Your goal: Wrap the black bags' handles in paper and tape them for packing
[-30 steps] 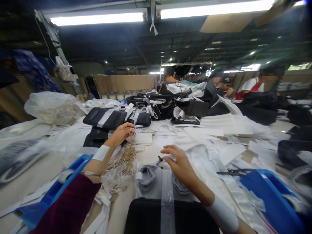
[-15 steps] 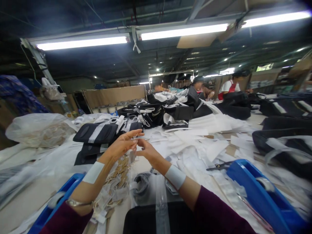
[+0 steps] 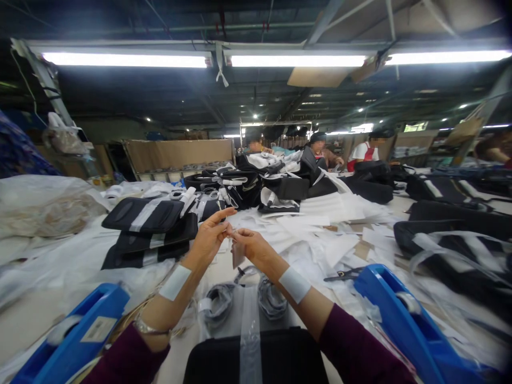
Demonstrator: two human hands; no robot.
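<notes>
Over the middle of the table, my left hand (image 3: pixel 212 237) pinches a thin string, its index finger stretched out. My right hand (image 3: pixel 254 248) meets it and is closed on a small pinkish-brown tag (image 3: pixel 238 255) that hangs below the fingertips. The string is mostly hidden between the fingers. Below both hands lies a black bag (image 3: pixel 216 360) with a strip of clear tape (image 3: pixel 250 346) across it. Two rolled straps in clear wrap, a left roll (image 3: pixel 220 304) and a right roll (image 3: pixel 272 298), rest at its far side.
Blue tape dispensers stand at left (image 3: pixel 76 336) and right (image 3: pixel 416 320). Taped black bags (image 3: pixel 140 216) are stacked at left. Ahead are a bag pile (image 3: pixel 248 186) and white sheets (image 3: pixel 332 205). More black bags (image 3: pixel 452 229) lie at right. Co-workers (image 3: pixel 364 152) are across the table.
My right fingers have closed on the tag, which now hangs clear below them. Both hands remain together, the left still pinching the string. The view has levelled and shifted, showing more of the bag.
</notes>
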